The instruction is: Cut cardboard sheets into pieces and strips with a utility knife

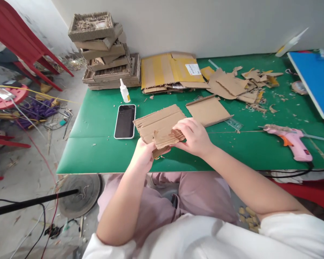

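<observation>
A piece of corrugated cardboard is held tilted above the front of the green table, its top layer torn near the lower edge. My left hand grips its lower left corner, thumb on top and fingers underneath. At the lower right edge, my right hand is closed on the cardboard, its fingers curled at the torn paper. Another cardboard piece lies on the table just behind my right hand. Left of the held piece rests a phone, with a small white glue bottle standing behind it.
Stacked cardboard trays stand at the back left, beside a flattened yellow-taped carton. Cardboard scraps lie at the back right. A pink glue gun with its cord sits on the right, near a blue board on the green table.
</observation>
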`<move>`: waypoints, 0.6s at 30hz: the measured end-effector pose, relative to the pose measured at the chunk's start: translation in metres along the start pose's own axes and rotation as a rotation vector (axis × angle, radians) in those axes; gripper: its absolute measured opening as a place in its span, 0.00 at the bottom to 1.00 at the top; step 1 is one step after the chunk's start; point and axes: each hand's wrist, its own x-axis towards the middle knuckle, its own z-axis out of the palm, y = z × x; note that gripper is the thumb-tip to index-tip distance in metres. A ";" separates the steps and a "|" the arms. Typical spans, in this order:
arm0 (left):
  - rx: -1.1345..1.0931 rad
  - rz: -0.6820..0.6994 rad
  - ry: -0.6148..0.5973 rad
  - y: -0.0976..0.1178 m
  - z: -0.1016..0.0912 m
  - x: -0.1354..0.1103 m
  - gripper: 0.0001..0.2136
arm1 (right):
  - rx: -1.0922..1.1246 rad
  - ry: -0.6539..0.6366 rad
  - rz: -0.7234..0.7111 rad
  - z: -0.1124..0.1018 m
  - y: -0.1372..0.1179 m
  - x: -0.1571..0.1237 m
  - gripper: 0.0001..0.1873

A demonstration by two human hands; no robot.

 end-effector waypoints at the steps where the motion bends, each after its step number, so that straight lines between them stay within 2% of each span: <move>1: -0.004 -0.001 0.017 -0.002 -0.002 -0.002 0.22 | -0.012 -0.033 0.004 0.000 0.000 -0.001 0.19; 4: -0.010 -0.020 0.055 -0.005 -0.007 -0.010 0.23 | -0.088 -0.068 -0.109 0.002 -0.003 -0.003 0.14; 7: -0.022 -0.039 0.072 -0.007 -0.010 -0.017 0.23 | -0.175 0.030 -0.264 0.006 -0.007 -0.003 0.08; 9: -0.029 -0.048 0.084 -0.008 -0.011 -0.021 0.22 | -0.188 0.081 -0.312 0.009 -0.009 -0.003 0.07; 13: -0.021 -0.096 0.097 -0.007 -0.012 -0.023 0.22 | -0.152 0.034 -0.318 0.010 -0.011 -0.002 0.08; 15: -0.018 -0.115 0.106 -0.006 -0.013 -0.023 0.22 | -0.128 -0.011 -0.305 0.009 -0.011 0.000 0.11; 18: -0.028 -0.137 0.111 -0.005 -0.015 -0.023 0.22 | -0.109 -0.012 -0.259 0.008 -0.009 0.004 0.16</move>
